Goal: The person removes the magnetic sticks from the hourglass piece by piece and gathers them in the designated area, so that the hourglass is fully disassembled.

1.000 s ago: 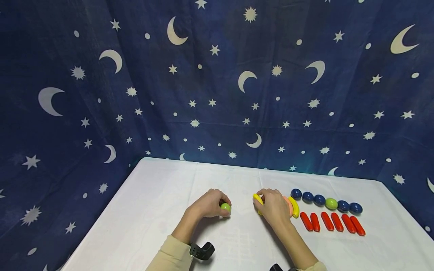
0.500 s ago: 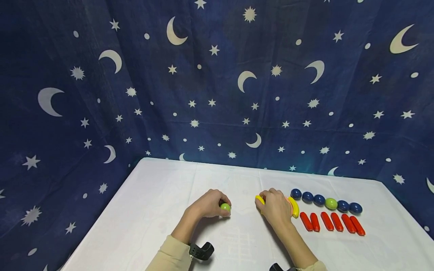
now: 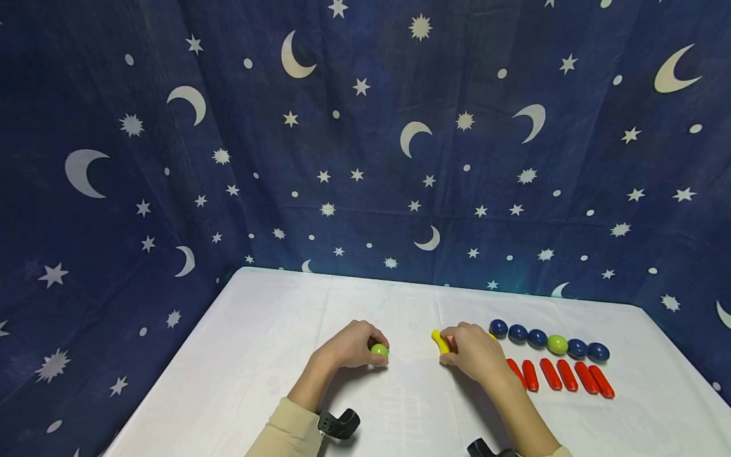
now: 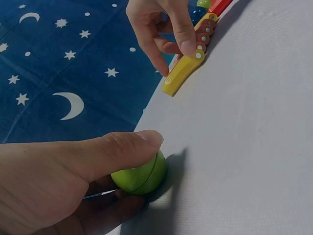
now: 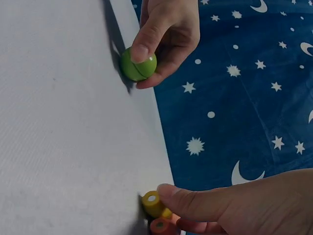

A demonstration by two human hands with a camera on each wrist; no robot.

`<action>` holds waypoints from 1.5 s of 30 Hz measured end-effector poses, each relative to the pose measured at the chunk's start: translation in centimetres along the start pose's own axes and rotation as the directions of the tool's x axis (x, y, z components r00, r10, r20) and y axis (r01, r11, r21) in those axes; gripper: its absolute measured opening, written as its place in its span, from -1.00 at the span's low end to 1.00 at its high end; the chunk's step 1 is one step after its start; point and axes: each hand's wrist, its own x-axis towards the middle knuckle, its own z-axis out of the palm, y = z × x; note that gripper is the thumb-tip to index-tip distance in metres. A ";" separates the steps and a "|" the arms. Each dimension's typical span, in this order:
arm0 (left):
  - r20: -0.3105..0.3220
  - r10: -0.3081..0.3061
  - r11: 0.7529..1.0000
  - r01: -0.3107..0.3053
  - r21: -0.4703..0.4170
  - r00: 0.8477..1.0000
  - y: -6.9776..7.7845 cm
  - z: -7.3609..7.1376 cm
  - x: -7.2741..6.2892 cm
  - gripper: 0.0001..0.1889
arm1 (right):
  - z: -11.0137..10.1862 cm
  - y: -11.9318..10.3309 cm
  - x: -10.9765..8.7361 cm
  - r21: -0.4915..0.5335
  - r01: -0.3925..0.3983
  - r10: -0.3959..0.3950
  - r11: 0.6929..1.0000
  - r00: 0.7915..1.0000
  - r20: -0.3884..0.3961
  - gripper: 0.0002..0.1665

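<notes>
My left hand pinches a glossy green ball between thumb and fingers, low over the white table. A seam runs round the ball in the left wrist view. My right hand has its thumb and a finger at the two ends of a yellow toy banana, which lies at the near end of a row. Orange-pink pieces stand behind it, mostly covered by the right hand in the head view. Pale dots mark the ends of the banana and the orange-pink pieces.
Right of the right hand, several dark blue balls and one green ball form a line. Several red sausage-shaped pieces lie in front of them. A blue curtain with moons and stars hangs behind the white table.
My right hand has shifted slightly right, uncovering more of the yellow banana on its left and hiding the second banana and part of the first red piece. My left hand stays put with the green ball.
</notes>
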 end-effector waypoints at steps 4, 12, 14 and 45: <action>0.001 0.002 1.000 -0.002 0.002 1.000 -0.1 0.0 0.0 -0.81 | 0.3 0.1 0.1 -0.004 -0.009 0.009 1.000 1.000 -0.024 -0.56; -0.003 0.008 1.000 -0.008 -0.001 1.000 -0.1 0.0 0.0 -0.81 | 0.6 0.0 0.1 -0.037 -0.034 0.032 0.999 0.997 -0.073 -0.71; -0.004 0.009 1.000 -0.009 -0.003 1.000 -0.1 0.0 0.0 -0.80 | 0.5 -0.2 0.0 -0.049 -0.048 0.045 0.998 0.997 -0.070 -0.69; -0.166 0.008 0.960 -0.054 -0.274 0.986 -8.2 -2.3 -1.8 -0.51 | 6.4 -5.1 0.6 0.483 0.376 -0.303 0.791 0.926 -0.226 -0.33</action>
